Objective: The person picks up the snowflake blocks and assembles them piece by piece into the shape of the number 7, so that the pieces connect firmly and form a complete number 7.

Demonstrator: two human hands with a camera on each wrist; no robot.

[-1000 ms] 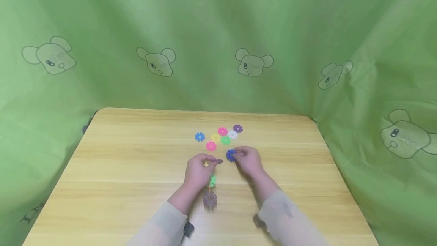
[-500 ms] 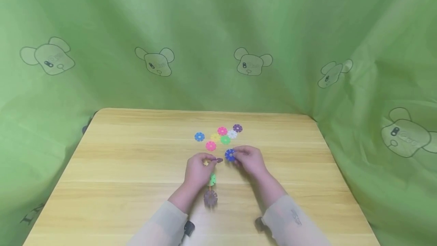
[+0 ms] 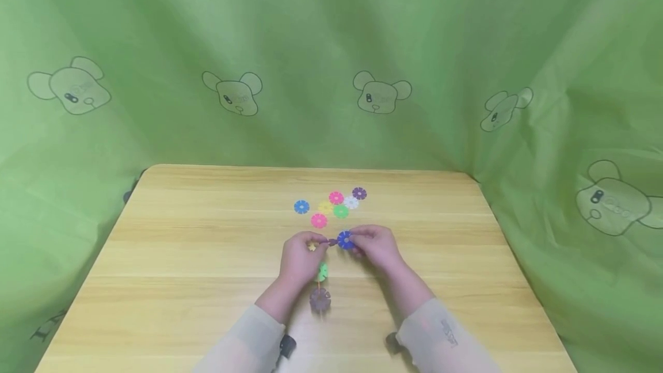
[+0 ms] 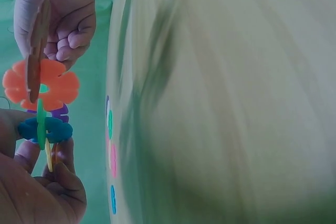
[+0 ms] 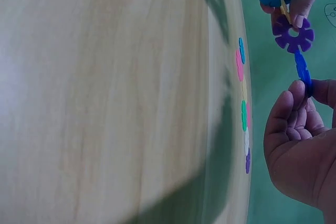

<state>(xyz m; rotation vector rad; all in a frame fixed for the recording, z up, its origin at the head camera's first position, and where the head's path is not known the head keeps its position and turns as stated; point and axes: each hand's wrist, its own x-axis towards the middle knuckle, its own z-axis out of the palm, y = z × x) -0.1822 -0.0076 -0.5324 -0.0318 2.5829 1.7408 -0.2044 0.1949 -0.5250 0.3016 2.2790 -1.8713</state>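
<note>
Many colors make up the flower-disc chain (image 3: 323,272) your left hand (image 3: 300,261) pinches. Its purple disc (image 5: 305,36) touches the dark blue disc (image 5: 302,66) your right hand (image 3: 380,246) pinches. Its brown disc (image 3: 313,302) sticks out toward you. Your left hand hides some of it. Past both hands, seven loose discs (image 3: 338,213) lie on the table (image 3: 181,246).

Head view: the left hand (image 3: 301,259) obscures part of the yellow disc (image 3: 312,247); lettering (image 3: 449,332) on the right sleeve (image 3: 432,327) is illegible; the bottom edge crops both sleeves. Left wrist view: the teal disc (image 4: 58,130) partly hides the purple disc (image 4: 62,113). Right wrist view: the edge crops the right hand (image 5: 300,153).
</note>
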